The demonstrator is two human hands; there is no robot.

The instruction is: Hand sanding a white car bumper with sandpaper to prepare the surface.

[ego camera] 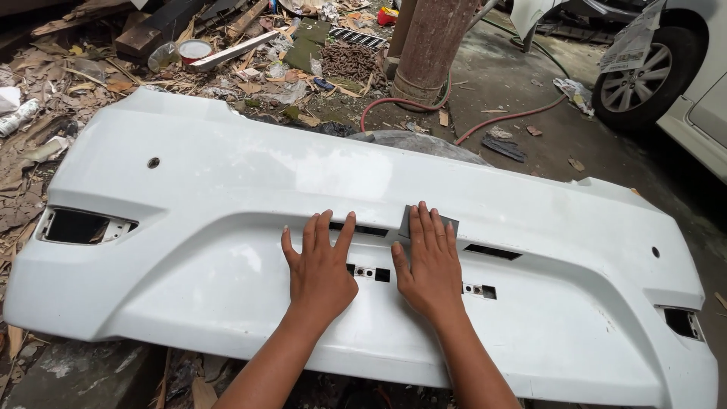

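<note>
Littered workshop ground, strewn with wood scraps and a red hose (pixel 492 121), surrounds a white car bumper (pixel 227 227) lying face up, its long axis running left to right across the view. Behind it stand a rusty pillar (pixel 432 45) and a white car (pixel 681 68). Left hand (pixel 322 269) rests flat, fingers spread, on the bumper's middle. Right hand (pixel 430 265), also open, presses what seems a grey sanding sheet (pixel 416 218) against it.

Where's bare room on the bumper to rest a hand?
Free: the broad face between the left hand and the dark cutout; also the bumper right of the right hand. Crowded: the centre slots between the hands.
</note>
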